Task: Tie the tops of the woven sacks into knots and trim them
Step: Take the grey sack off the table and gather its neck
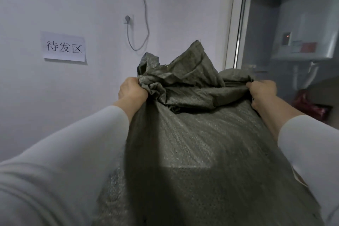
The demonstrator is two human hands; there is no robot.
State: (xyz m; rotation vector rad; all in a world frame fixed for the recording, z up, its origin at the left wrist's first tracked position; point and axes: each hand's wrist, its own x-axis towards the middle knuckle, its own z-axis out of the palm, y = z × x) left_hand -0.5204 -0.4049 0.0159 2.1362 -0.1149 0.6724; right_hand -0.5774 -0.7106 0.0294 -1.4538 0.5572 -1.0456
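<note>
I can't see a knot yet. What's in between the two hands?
In the head view, the crumpled top of the grey-green woven sack bunches between the left hand and right hand, each gripping a side.

What the woven sack [192,143] stands on is hidden beneath its own bulk. The only supporting surface in view is a brownish patch of floor [323,86], to the right of where the right hand [262,91] grips the sack's top. A crumpled red bag [310,106] lies on it.
</note>
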